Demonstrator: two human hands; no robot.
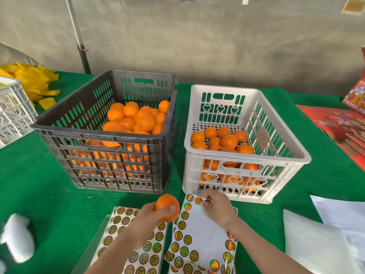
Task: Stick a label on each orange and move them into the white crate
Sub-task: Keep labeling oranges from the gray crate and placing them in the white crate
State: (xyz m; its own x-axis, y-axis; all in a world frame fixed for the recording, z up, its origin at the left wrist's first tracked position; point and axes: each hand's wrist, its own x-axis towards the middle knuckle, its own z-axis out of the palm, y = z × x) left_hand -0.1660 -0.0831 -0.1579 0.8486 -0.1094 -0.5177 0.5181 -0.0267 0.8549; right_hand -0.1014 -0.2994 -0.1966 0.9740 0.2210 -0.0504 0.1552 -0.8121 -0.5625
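Note:
My left hand (152, 214) grips an orange (166, 205) above the sheets of round gold labels (138, 254). My right hand (216, 207) pinches a label (207, 202) at the top edge of a half-used label sheet (205, 230). The white crate (284, 139) stands at the right with several oranges (227, 141) in it. A dark grey crate (59, 123) at the left holds a heap of oranges (136, 119).
Green cloth (39, 184) covers the table. White papers (324, 234) lie at the right front, red cartons (343, 125) at the far right. A grey crate (13, 109) and yellow wrappers (33, 80) sit at the far left. A white blurred object (17, 238) lies front left.

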